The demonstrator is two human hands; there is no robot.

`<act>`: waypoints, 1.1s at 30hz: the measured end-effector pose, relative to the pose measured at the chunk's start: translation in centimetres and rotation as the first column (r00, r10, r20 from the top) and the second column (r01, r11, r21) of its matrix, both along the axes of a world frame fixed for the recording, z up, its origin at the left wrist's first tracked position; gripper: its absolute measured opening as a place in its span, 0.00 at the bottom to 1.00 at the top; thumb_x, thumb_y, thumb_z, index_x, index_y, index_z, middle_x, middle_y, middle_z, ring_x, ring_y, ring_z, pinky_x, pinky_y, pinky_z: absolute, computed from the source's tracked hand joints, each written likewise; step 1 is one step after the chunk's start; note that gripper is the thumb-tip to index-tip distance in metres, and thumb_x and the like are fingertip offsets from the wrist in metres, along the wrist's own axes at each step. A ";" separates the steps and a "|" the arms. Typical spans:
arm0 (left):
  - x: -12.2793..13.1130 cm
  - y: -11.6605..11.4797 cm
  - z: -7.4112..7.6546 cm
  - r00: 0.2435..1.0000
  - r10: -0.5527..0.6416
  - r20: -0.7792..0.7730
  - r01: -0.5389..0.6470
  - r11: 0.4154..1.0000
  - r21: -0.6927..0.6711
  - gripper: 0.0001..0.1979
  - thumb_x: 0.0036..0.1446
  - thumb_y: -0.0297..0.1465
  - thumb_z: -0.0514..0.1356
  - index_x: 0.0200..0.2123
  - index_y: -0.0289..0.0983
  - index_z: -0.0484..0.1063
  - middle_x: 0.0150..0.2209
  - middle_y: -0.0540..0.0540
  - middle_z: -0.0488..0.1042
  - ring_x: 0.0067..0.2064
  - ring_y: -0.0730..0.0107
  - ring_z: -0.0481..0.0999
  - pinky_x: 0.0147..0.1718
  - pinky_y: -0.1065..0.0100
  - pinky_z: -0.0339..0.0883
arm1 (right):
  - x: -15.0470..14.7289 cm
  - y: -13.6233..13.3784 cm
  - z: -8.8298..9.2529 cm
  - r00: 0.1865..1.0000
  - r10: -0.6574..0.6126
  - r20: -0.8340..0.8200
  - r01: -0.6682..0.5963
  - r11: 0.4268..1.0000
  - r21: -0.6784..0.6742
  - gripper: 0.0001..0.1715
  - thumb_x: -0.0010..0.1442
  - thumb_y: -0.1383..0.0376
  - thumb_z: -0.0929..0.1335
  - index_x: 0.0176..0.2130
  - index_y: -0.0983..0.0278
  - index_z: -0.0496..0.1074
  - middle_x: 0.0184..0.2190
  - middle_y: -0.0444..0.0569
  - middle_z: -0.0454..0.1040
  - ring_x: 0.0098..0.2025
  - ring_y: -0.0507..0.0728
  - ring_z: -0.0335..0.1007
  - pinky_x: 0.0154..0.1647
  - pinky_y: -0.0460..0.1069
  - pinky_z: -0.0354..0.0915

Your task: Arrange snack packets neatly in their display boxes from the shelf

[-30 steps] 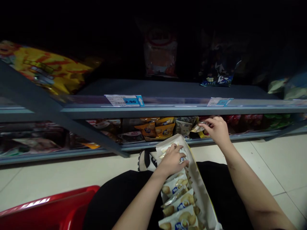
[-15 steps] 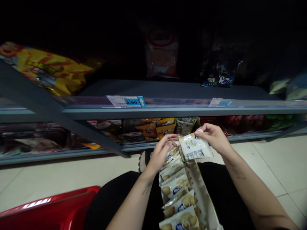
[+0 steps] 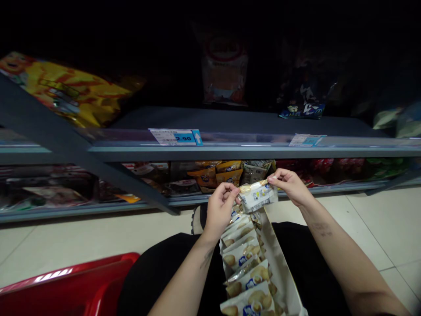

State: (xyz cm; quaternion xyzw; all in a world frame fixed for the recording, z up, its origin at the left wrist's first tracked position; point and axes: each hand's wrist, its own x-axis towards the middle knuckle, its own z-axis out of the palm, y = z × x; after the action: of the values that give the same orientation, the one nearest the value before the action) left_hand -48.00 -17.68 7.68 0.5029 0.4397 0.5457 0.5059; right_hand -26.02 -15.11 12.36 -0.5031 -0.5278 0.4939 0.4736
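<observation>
A small white and yellow snack packet point(image 3: 258, 196) is stretched between my two hands, its printed side facing me. My left hand point(image 3: 222, 204) pinches its left end between thumb and fingers. The opposite upper corner is gripped by my right hand point(image 3: 289, 184). Below the packet, a long white box point(image 3: 284, 272) lies between my legs. Along its left side stands a row of similar snack packets point(image 3: 241, 254), white with tan pictures and blue logos. The far end of the row is partly hidden under the held packet and my left hand.
A grey shelf point(image 3: 230, 153) with price tags point(image 3: 176, 137) runs across in front. On it lie a yellow bag point(image 3: 79, 94) and a dark blue bag point(image 3: 302, 110). Orange packets point(image 3: 205, 177) sit on the bottom shelf. A red plastic basket point(image 3: 108, 281) stands at lower left.
The packet has moved slightly left and tilted. My left hand has closed on its left end, where its fingers were looser before. My right hand still holds the other corner.
</observation>
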 end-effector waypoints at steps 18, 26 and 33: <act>1.4 -1.0 -0.7 0.982 0.139 0.124 -0.125 0.986 -0.112 0.20 0.57 0.43 0.60 0.48 0.37 0.67 0.41 0.43 0.75 0.30 0.71 0.76 0.20 0.75 0.64 | 0.3 -0.6 0.2 0.980 0.082 -0.183 -0.135 0.944 -0.301 0.20 0.47 0.54 0.77 0.36 0.64 0.79 0.32 0.48 0.81 0.31 0.53 0.76 0.34 0.47 0.73; 1.5 -1.2 0.0 0.979 0.116 0.169 -0.096 0.988 -0.122 0.21 0.49 0.42 0.67 0.40 0.32 0.76 0.34 0.42 0.80 0.32 0.66 0.79 0.27 0.71 0.71 | -1.0 -0.9 -0.8 0.970 0.038 -0.239 -0.109 0.951 -0.291 0.20 0.49 0.53 0.76 0.38 0.63 0.79 0.34 0.48 0.81 0.31 0.52 0.76 0.35 0.47 0.74; 0.0 0.6 -1.0 0.968 0.131 0.212 -0.083 0.972 -0.222 0.18 0.49 0.41 0.66 0.37 0.33 0.74 0.34 0.41 0.80 0.29 0.69 0.78 0.26 0.74 0.66 | -0.9 -1.2 0.0 0.997 -0.071 -0.015 0.070 0.996 -0.056 0.21 0.54 0.50 0.72 0.41 0.62 0.79 0.34 0.47 0.81 0.34 0.58 0.77 0.36 0.51 0.74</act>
State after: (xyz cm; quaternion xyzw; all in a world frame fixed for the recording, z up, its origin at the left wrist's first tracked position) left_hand -48.04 -17.04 6.63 0.3566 0.4617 0.5759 0.5727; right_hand -26.89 -16.33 12.35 -0.5302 -0.4919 0.4957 0.4809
